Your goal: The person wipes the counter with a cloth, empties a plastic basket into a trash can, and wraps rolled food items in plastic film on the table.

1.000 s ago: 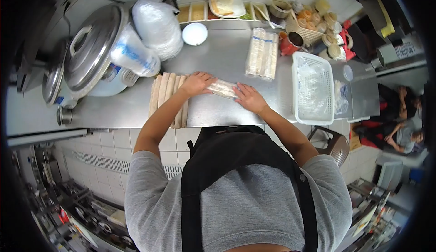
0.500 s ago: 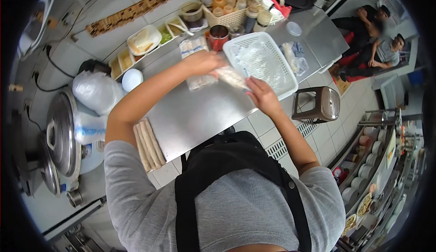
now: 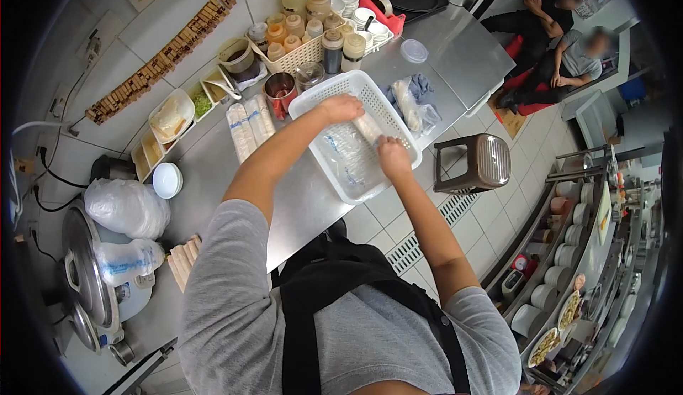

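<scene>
Over the white perforated basket [image 3: 327,169], my left hand [image 3: 341,109] and my right hand [image 3: 393,156] are closed on the two ends of a pale plastic-wrapped roll [image 3: 367,129]. Another clear-wrapped pack [image 3: 344,154] lies inside the basket, left of the held roll. Left of the basket, wrapped rolls with blue print [image 3: 249,126] rest on the steel table. Several unwrapped pale rolls [image 3: 185,258] lie at the table's near left, partly hidden by my left arm.
A red cup [image 3: 280,92] and a bottle caddy [image 3: 295,57] stand behind the basket. Plastic bags [image 3: 126,208] and a large lidded pot [image 3: 85,267] are at left. A stool [image 3: 473,163] stands on the floor at right. Two people [image 3: 569,60] sit beyond.
My hands have carried the wrapped roll from beside the unwrapped rolls, rightward to the basket. The camera view has turned to the right.
</scene>
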The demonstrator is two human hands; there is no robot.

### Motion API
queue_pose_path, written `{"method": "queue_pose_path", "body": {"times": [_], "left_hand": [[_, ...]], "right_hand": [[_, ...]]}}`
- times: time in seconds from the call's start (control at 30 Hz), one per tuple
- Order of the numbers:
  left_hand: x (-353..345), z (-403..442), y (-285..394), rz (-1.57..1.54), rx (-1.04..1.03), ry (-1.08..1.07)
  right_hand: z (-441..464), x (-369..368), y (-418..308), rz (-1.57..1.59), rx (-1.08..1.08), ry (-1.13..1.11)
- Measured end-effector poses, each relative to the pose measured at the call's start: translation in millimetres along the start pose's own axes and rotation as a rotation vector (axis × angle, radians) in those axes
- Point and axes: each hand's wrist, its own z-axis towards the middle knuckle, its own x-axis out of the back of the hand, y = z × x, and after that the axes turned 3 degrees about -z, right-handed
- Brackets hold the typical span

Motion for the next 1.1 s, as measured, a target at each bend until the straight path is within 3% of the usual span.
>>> {"method": "queue_pose_path", "body": {"times": [0.1,0.17,0.3,0.37,0.4,0.47,0.53,0.6,0.63,0.67,0.7,0.73,0.8,0.9,0.97,1.03,1.1], "left_hand": [[-14,6,6,0.022,-0.002,-0.007],[-24,6,6,-0.006,0.003,0.279],[-10,5,24,-0.042,0.111,0.178],[-25,5,46,-0.438,0.868,0.250],[-25,5,54,-0.432,0.875,0.255],[-29,-2,73,-0.620,1.060,0.186],[-34,-5,79,-0.580,1.034,0.166],[-31,-7,83,-0.341,1.011,-0.018],[-35,-8,86,-0.341,1.032,-0.014],[-39,-9,91,-0.057,1.044,-0.009],[-40,-10,95,0.227,1.042,-0.013],[-40,-10,93,0.226,1.061,-0.020],[-38,-7,83,-0.003,1.165,-0.404],[-45,6,68,-0.101,1.223,-0.565],[-67,13,69,-0.036,1.325,-0.334],[-55,11,62,-0.296,1.379,-0.060],[-65,-5,58,-0.162,1.052,0.354]], "right_hand": [[0,4,-5,0.022,-0.015,-0.086],[-2,11,-10,0.021,-0.029,-0.093],[3,26,-16,0.049,-0.111,-0.165],[7,37,-21,0.052,-0.133,-0.200],[10,46,-29,-0.011,-0.137,-0.150],[13,39,-35,-0.067,-0.136,-0.114],[32,6,-30,-0.052,0.261,0.116],[46,-17,-31,-0.124,0.356,0.125],[51,-24,-29,-0.227,0.402,0.171],[55,-31,-26,-0.328,0.448,0.217],[57,-29,-27,-0.324,0.471,0.217],[57,-27,-28,-0.350,0.433,0.132],[57,-24,-30,-0.374,0.413,0.044],[58,-25,-36,-0.388,0.333,-0.004],[65,-27,-39,-0.384,0.286,-0.070],[69,-8,-53,-0.291,0.202,-0.107],[80,14,-67,-0.270,0.154,-0.114]]}}
